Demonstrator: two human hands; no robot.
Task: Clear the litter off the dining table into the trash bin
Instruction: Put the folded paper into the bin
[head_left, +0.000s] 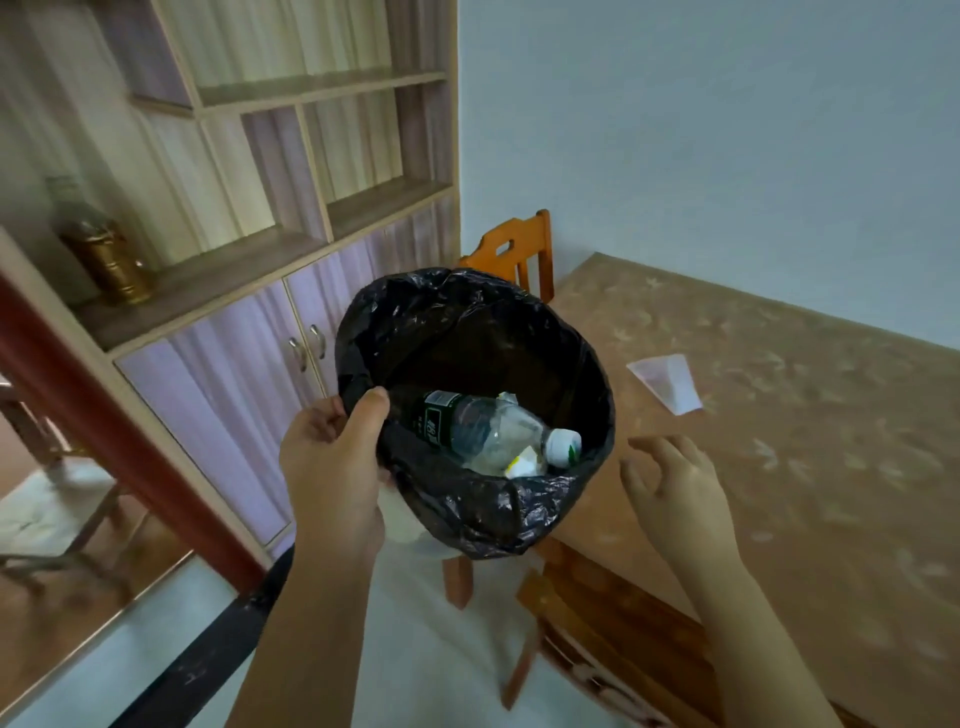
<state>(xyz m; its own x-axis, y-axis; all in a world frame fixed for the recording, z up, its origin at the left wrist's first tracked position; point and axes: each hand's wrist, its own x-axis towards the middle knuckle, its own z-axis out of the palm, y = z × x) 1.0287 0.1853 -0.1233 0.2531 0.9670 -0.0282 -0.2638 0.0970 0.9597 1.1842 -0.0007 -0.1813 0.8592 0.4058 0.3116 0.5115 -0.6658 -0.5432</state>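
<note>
My left hand (332, 457) grips the near left rim of the trash bin (467, 306), which is lined with a black bag and held up beside the table's left edge. Inside lie a clear plastic bottle (493, 431) with a white cap and some crumpled wrappers (524, 462). My right hand (670, 488) hovers just right of the bin over the table edge, fingers apart and holding nothing. A white folded piece of paper (667, 382) lies on the brown patterned dining table (810, 467), beyond my right hand.
An orange wooden chair (514, 249) stands behind the bin at the table's far left end, another chair (587, 613) below the near edge. A shelf cabinet (249, 291) with lilac doors lines the left wall, with a golden bottle (104, 249) on its ledge.
</note>
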